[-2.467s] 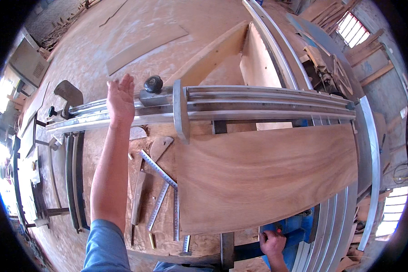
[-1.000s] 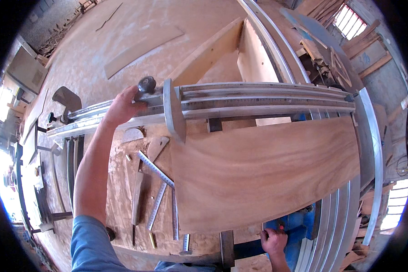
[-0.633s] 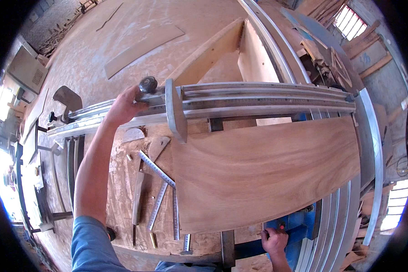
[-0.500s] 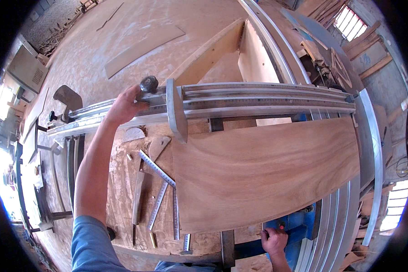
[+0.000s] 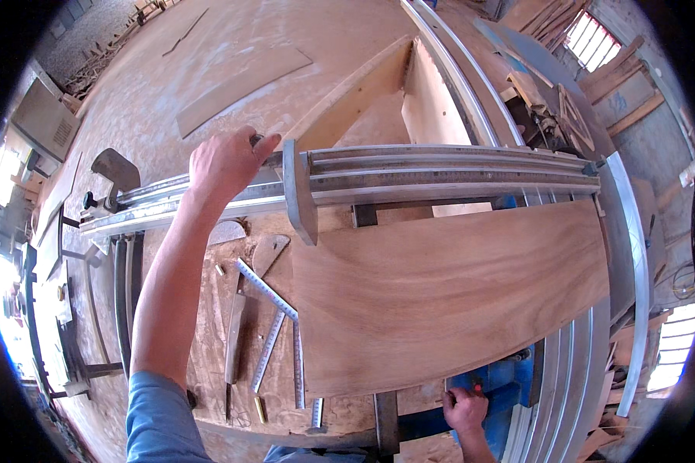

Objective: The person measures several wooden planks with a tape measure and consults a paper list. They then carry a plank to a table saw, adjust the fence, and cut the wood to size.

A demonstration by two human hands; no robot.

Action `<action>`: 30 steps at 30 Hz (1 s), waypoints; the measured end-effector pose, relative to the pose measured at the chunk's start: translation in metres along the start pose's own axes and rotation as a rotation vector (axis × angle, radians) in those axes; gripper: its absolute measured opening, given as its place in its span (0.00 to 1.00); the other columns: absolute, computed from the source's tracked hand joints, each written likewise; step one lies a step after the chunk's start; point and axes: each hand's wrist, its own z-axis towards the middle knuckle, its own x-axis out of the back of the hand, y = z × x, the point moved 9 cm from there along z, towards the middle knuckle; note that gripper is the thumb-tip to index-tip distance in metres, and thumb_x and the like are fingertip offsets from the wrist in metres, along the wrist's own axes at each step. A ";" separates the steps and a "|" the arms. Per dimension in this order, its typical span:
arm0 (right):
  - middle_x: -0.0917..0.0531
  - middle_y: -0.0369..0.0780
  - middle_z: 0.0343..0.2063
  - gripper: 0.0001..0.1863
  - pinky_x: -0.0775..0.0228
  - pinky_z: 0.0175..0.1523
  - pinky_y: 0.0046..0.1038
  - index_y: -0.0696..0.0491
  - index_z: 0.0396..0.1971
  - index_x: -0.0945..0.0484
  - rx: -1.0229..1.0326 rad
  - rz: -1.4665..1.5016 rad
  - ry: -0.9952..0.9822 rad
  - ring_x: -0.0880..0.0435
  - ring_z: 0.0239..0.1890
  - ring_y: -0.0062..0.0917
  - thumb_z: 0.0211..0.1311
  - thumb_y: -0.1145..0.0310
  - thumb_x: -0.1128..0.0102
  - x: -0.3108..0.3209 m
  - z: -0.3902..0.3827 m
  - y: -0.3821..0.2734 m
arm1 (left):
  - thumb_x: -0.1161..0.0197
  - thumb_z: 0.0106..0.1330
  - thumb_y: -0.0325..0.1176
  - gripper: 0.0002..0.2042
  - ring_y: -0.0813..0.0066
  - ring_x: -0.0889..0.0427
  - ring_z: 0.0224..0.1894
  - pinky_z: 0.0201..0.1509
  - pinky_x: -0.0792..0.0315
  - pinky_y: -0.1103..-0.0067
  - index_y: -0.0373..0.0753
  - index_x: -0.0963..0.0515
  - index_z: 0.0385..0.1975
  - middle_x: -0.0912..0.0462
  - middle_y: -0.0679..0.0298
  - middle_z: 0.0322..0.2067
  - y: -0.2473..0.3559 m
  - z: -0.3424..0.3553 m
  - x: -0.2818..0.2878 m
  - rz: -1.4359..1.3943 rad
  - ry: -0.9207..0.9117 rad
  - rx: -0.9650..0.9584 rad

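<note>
My left hand (image 5: 228,163) is wrapped over a dark knob (image 5: 255,141) on the metal fence (image 5: 448,174), just left of the flat grey stop plate (image 5: 300,193). That stop meets the upper left corner of a wide wooden board (image 5: 455,297), whose far edge runs along the fence and whose near edge curves. At the lower right my right hand (image 5: 465,409) is curled closed beside a blue machine part (image 5: 502,395) with a small red button (image 5: 478,387). Whatever it may grip is hidden by the fingers.
Left of the board lie a folding ruler (image 5: 267,289), a knife (image 5: 235,339) and rounded wood offcuts (image 5: 270,251) on the worktop. Beyond the fence stands an angled wooden frame (image 5: 355,100). Metal rails (image 5: 567,378) run along the right. A loose panel (image 5: 243,91) lies on the floor.
My left hand has shifted from beside the knob to on top of it, covering most of it. My right hand stays in place, and the board shows no clear movement.
</note>
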 end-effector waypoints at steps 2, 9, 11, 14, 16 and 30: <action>0.18 0.40 0.17 0.08 0.30 0.27 0.39 0.48 0.17 0.20 0.010 0.002 -0.004 0.20 0.20 0.39 0.45 0.62 0.32 0.001 0.000 0.001 | 0.46 0.67 0.48 0.17 0.54 0.18 0.39 0.43 0.27 0.66 0.42 0.22 0.42 0.17 0.54 0.33 0.000 0.002 -0.001 -0.048 -0.006 -0.042; 0.18 0.40 0.17 0.09 0.30 0.27 0.39 0.49 0.16 0.21 -0.005 0.034 -0.001 0.20 0.20 0.39 0.46 0.61 0.32 0.002 0.002 -0.002 | 0.44 0.66 0.36 0.11 0.54 0.21 0.44 0.46 0.28 0.66 0.36 0.24 0.41 0.19 0.51 0.36 0.018 0.009 -0.003 -0.023 -0.151 -0.484; 0.19 0.40 0.17 0.10 0.30 0.27 0.39 0.49 0.16 0.21 -0.009 0.044 0.009 0.20 0.19 0.39 0.47 0.61 0.32 0.002 0.001 -0.001 | 0.44 0.66 0.38 0.13 0.50 0.20 0.43 0.46 0.27 0.62 0.35 0.24 0.41 0.18 0.49 0.37 0.021 0.015 -0.007 0.096 -0.061 -0.378; 0.19 0.40 0.16 0.10 0.30 0.27 0.40 0.48 0.16 0.21 0.001 0.037 0.025 0.20 0.19 0.39 0.47 0.60 0.33 -0.001 0.001 0.003 | 0.48 0.67 0.40 0.13 0.49 0.18 0.41 0.43 0.25 0.60 0.35 0.25 0.35 0.18 0.48 0.36 0.022 0.014 -0.018 0.149 0.192 -0.139; 0.19 0.40 0.16 0.10 0.30 0.27 0.40 0.48 0.16 0.21 0.016 -0.002 0.010 0.20 0.19 0.38 0.47 0.60 0.32 -0.001 -0.002 0.001 | 0.49 0.67 0.40 0.13 0.49 0.19 0.39 0.41 0.25 0.61 0.36 0.24 0.34 0.18 0.50 0.35 0.022 0.010 -0.017 0.079 0.291 -0.150; 0.19 0.40 0.16 0.09 0.28 0.23 0.37 0.48 0.18 0.19 0.022 0.041 -0.019 0.19 0.19 0.36 0.46 0.60 0.32 -0.001 0.002 -0.003 | 0.50 0.69 0.39 0.11 0.51 0.17 0.38 0.40 0.24 0.61 0.45 0.24 0.43 0.16 0.54 0.34 -0.005 0.022 -0.031 -0.105 0.341 -0.175</action>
